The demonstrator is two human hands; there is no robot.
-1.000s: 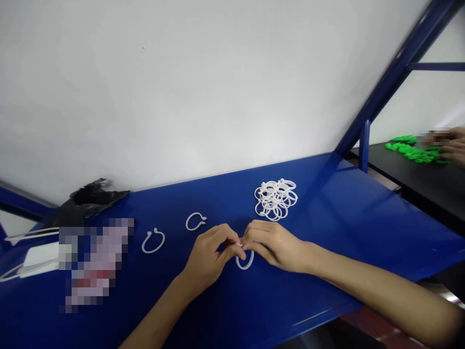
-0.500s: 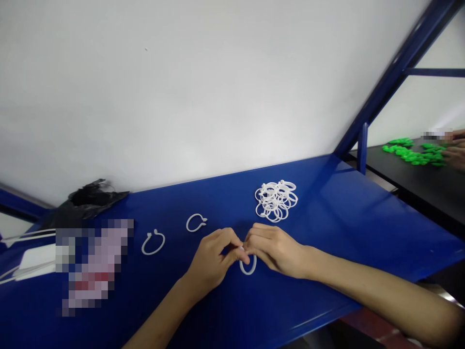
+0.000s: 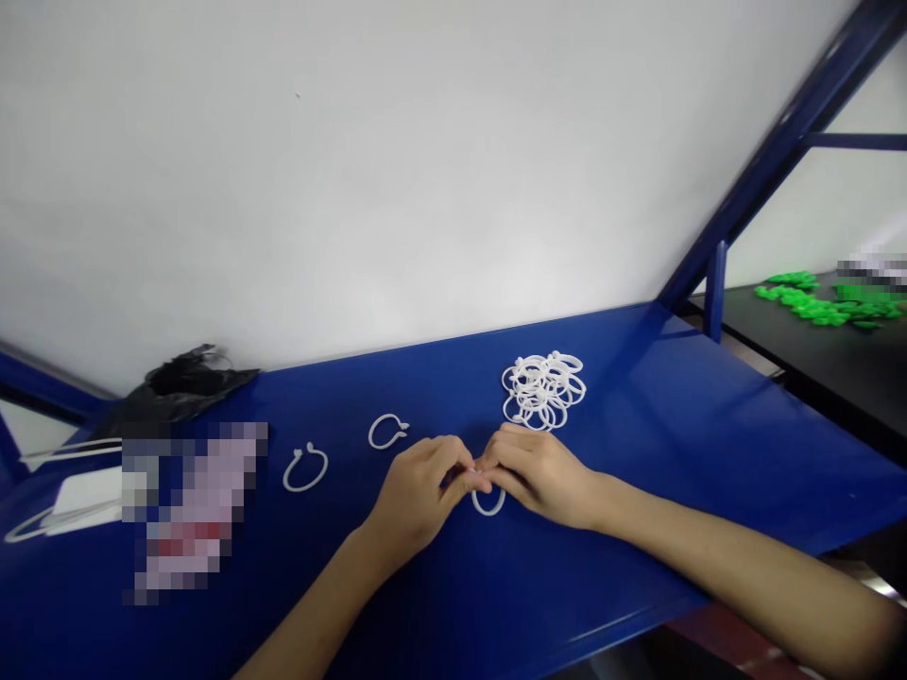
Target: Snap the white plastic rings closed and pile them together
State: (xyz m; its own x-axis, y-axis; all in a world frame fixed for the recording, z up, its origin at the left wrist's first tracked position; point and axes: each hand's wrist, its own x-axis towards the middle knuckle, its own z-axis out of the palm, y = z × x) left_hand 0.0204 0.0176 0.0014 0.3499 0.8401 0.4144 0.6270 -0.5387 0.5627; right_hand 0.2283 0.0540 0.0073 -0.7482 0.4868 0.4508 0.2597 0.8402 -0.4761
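A white plastic shower curtain ring point(image 3: 488, 511) hangs between my fingers, its lower curve showing and its ends hidden by the fingertips. My left hand point(image 3: 425, 486) pinches it from the left, thumb against forefinger. From the other side my right hand point(image 3: 542, 475) grips the same ring, its fingers curled and meeting the left fingertips. Two open rings lie to the left: one ring point(image 3: 387, 433) close to my left hand, another ring point(image 3: 305, 470) farther out, each with knobbed ends apart. Behind my right hand sits a pile of white rings point(image 3: 544, 390).
The blue table point(image 3: 425, 378) meets a pale wall point(image 3: 425, 170). At left lie a black plastic bag point(image 3: 180, 387), a white block with cable point(image 3: 89, 501) and a blurred pinkish packet point(image 3: 205, 501). A blue frame post point(image 3: 765, 142) rises at right, beyond it green pieces point(image 3: 814, 304) on a dark table.
Both hands stay pinched on the ring, and the fingertips have come closer together over its top. The whole view has shifted slightly. The co-worker's hands at far right no longer show.
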